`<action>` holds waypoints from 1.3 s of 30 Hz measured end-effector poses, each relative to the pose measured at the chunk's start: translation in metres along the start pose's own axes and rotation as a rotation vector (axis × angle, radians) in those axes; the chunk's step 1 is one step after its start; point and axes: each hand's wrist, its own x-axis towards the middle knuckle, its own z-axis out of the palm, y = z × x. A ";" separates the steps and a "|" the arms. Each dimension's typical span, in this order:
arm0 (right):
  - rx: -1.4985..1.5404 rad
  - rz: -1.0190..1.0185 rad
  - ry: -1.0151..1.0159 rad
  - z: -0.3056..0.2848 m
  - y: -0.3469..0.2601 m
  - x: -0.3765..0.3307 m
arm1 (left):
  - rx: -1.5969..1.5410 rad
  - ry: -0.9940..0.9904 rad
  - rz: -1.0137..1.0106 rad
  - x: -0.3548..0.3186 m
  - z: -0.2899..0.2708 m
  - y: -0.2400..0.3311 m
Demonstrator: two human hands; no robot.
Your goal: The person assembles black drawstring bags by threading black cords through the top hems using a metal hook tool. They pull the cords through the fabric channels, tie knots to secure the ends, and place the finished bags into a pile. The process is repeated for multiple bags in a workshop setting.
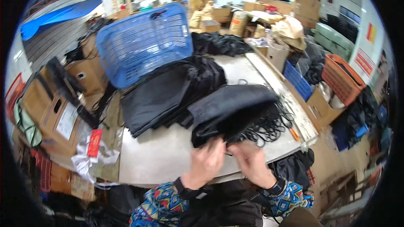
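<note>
My left hand (207, 161) and my right hand (251, 161) meet at the near edge of a stack of black fabric bags (235, 113) with black drawstring cords (269, 128) hanging off its right side. Both hands are blurred and pinch the black fabric at the stack's front. A second, larger pile of flat black bags (168, 92) lies behind and to the left on the pale table (160, 155). My sleeves are colourfully patterned.
A blue plastic crate (145, 42) leans on its side at the table's back left. Cardboard boxes (54, 109) stand to the left, an orange basket (343, 77) and a blue crate (298, 80) to the right. More black fabric (219, 44) lies at the far end.
</note>
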 end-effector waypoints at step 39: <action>0.628 0.706 -0.495 0.024 0.034 -0.088 | -0.921 -0.235 -1.079 -0.125 0.006 0.039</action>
